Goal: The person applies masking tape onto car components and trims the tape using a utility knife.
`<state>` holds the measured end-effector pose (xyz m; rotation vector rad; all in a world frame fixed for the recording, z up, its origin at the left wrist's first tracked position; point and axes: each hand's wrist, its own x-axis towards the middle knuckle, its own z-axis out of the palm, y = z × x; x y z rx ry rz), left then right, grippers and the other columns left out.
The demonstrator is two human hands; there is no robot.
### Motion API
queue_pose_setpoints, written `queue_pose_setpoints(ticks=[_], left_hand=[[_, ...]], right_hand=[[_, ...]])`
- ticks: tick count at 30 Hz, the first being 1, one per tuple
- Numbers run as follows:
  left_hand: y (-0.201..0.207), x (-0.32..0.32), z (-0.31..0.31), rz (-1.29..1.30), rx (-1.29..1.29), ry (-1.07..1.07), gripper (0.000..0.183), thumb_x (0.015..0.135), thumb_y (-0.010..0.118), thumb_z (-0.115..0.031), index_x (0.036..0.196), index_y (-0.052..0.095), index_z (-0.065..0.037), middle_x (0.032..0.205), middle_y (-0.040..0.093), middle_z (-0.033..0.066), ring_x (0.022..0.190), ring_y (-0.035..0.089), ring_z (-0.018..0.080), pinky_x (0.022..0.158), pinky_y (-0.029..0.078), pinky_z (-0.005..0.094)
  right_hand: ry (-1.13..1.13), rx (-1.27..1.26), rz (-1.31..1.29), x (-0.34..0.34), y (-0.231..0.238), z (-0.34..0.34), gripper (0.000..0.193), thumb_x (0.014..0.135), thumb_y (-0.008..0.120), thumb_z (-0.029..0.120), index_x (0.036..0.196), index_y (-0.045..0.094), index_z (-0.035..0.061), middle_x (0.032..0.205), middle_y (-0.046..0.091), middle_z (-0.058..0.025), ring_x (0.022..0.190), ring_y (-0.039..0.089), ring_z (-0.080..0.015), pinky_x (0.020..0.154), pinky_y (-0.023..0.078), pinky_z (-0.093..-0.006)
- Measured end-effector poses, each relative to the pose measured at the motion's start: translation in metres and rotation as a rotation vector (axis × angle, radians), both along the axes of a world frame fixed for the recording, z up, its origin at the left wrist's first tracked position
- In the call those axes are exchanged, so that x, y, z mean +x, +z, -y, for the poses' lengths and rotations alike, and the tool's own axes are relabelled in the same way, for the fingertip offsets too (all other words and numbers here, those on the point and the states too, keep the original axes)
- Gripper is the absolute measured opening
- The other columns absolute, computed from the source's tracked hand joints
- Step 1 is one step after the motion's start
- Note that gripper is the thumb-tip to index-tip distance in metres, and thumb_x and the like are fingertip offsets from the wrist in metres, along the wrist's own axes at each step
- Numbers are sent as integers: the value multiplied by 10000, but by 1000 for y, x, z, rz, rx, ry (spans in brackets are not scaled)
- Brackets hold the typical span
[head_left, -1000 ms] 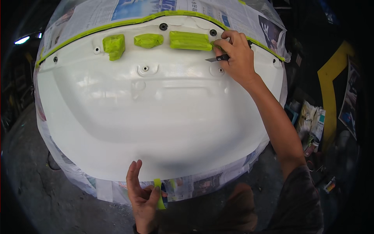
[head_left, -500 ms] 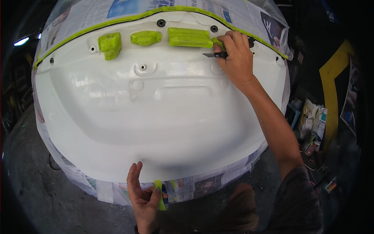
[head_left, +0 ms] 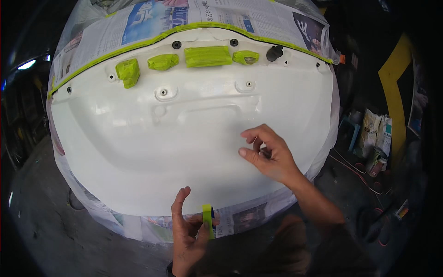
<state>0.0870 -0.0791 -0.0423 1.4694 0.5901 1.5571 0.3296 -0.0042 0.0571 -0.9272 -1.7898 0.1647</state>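
A white painted panel (head_left: 189,157) with rounded edges spreads out in front of me. My left hand (head_left: 186,242) grips a narrow roll of lime-green masking tape (head_left: 207,216) at the panel's near edge, its index finger stretched up. Over the panel's right half hovers my right hand (head_left: 273,159), thumb and index finger apart and the other fingers curled. Between them shows a small dark part, apparently the utility knife (head_left: 265,152), mostly hidden. Green tape covers several spots along the panel's top, including a small oval one (head_left: 245,57) with an uncovered patch beside a black rubber stop (head_left: 274,53).
Newspaper (head_left: 194,14) edged with a green tape line (head_left: 170,32) covers the area beyond the panel. Plastic and paper sheeting (head_left: 152,228) hangs below its near edge. Bags (head_left: 371,125), a reddish cord (head_left: 353,168) and a yellow floor marking (head_left: 392,92) lie to the right.
My right hand has drawn back from the small oval taped spot, down toward me, with its thumb and index finger parting. The knife blade no longer shows. My left hand still holds the tape roll.
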Motion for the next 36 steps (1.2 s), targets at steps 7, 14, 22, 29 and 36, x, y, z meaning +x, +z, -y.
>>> queue_pose_setpoints(ticks=[7, 14, 22, 29, 36], left_hand=[[13, 53, -11, -539, 393, 123, 836, 860, 513, 194, 1605, 207, -28, 1620, 251, 188, 1099, 694, 274, 819, 592, 324], [3, 95, -16, -356, 245, 12, 532, 877, 644, 140, 1366, 538, -41, 1475, 449, 207, 965, 751, 252, 741, 629, 280], [29, 129, -25, -395, 157, 44, 265, 896, 613, 151, 1097, 705, 5, 1309, 611, 136, 753, 737, 134, 662, 597, 234], [42, 133, -26, -247, -39, -39, 302, 921, 596, 128, 1206, 663, 55, 1281, 614, 140, 803, 721, 135, 689, 585, 233], [32, 125, -33, -159, -58, -219, 530, 885, 607, 156, 1393, 517, 33, 1381, 537, 161, 889, 727, 190, 781, 640, 305]], right_hand=[[407, -366, -281, -1, -102, 48, 160, 953, 736, 75, 1097, 670, 53, 1051, 603, -35, 818, 598, -82, 681, 487, -249], [198, -32, -209, 42, -90, 49, 104, 936, 707, -19, 955, 615, 26, 842, 588, -41, 701, 551, -106, 600, 435, -278], [279, 78, -175, 71, -72, 34, 148, 872, 656, -54, 980, 606, 35, 874, 581, -73, 726, 572, -220, 641, 462, -327], [85, -21, 56, 94, -75, 36, 989, 819, 606, -140, 1653, 137, 110, 1010, 550, -105, 713, 578, -204, 653, 506, -348], [-164, -62, 336, 86, -77, 23, 1000, 697, 671, -115, 1581, 217, 2, 1007, 584, -147, 763, 663, -306, 675, 542, -424]])
